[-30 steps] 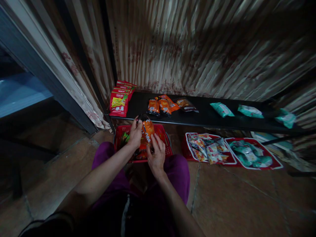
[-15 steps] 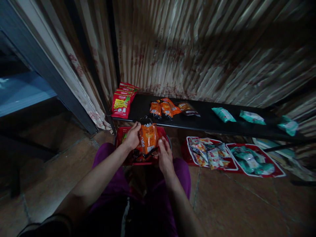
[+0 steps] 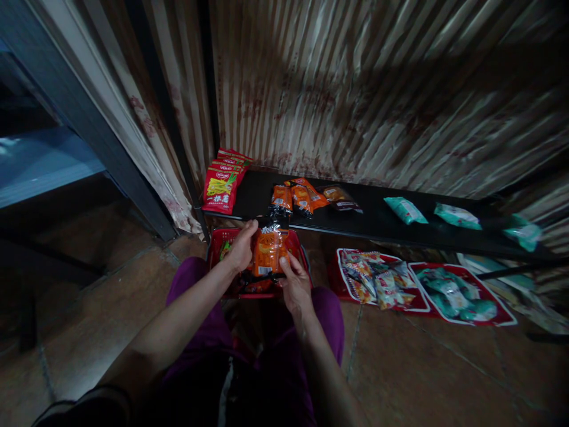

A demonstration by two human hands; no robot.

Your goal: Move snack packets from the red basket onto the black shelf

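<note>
An orange and black snack packet [image 3: 268,250] hangs between my two hands, over a red basket [image 3: 216,242] on the floor. My left hand [image 3: 243,246] pinches its upper left edge between thumb and fingers. At the lower right edge, my right hand [image 3: 296,280] grips the same packet, thumb on the front. More dark and orange packets lie below it in the basket, partly hidden. Just beyond, smaller orange packets [image 3: 300,198] lie in a group on the black shelf [image 3: 368,219].
Red snack bags [image 3: 221,187] lean at the shelf's left end. A brown clear packet [image 3: 341,198] and several teal packets [image 3: 404,210] lie farther right. Below stand a basket of mixed packets [image 3: 376,276] and a basket of teal packets [image 3: 453,293]. A striped curtain [image 3: 311,89] hangs behind.
The packet has turned slightly more upright between my hands. My right hand has shifted a little lower and inward, its thumb now on the packet's lower right.
</note>
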